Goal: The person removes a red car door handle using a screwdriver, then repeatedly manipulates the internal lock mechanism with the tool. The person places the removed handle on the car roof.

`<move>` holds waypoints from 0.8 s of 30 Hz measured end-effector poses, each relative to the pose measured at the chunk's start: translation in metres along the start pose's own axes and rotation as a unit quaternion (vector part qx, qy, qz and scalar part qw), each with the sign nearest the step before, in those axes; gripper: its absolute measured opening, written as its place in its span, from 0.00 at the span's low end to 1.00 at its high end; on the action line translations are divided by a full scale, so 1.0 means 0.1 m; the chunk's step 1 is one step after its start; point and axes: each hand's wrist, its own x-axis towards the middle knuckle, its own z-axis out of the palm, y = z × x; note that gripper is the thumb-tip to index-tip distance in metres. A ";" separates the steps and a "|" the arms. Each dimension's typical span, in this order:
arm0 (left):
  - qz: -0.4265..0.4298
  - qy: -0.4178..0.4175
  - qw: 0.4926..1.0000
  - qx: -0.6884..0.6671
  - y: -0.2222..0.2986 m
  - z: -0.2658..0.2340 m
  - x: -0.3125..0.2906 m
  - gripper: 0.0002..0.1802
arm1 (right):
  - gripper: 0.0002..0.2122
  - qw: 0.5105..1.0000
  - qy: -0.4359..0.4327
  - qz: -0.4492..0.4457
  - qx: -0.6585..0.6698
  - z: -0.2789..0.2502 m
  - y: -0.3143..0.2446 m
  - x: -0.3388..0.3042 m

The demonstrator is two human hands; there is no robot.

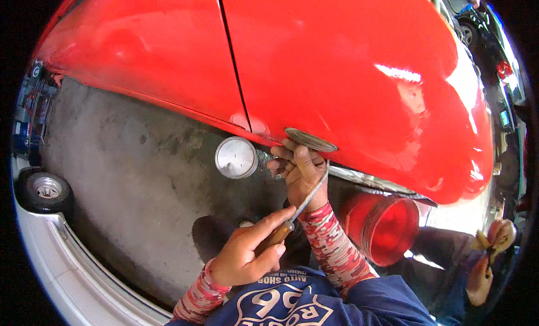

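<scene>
My left hand is closed round the amber handle of what looks like a screwdriver. Its long, thin grey shaft slants up and right, and the far end lies beside my right wrist and thumb. My right hand is palm up, its fingers curled at the lower edge of a round, ridged grey-brown disc. That disc is tilted almost edge-on against the lower edge of a glossy red car body. Whether my fingers grip the disc or only touch it is hard to see.
A round, pale can stands on the stained concrete floor left of my right hand. At right lies a red bucket. A silver vehicle stands lower left, near a wheel. Gloves or rags show far right.
</scene>
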 end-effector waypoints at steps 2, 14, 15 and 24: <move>0.110 0.060 0.990 0.071 -0.18 0.02 0.17 0.31 | 0.19 0.998 -0.061 -0.009 0.020 -0.14 0.04 0.09; 0.263 0.230 0.911 0.220 -0.51 0.35 0.45 0.28 | 0.30 0.806 -0.368 0.161 0.434 -0.37 0.10 0.21; 0.257 0.231 0.908 0.236 -0.49 0.36 0.45 0.28 | 0.29 0.804 -0.368 0.162 0.438 -0.38 0.09 0.20; 0.220 0.259 0.903 0.263 -0.27 0.57 0.38 0.28 | 0.26 0.791 -0.336 0.204 0.468 -0.37 0.05 0.16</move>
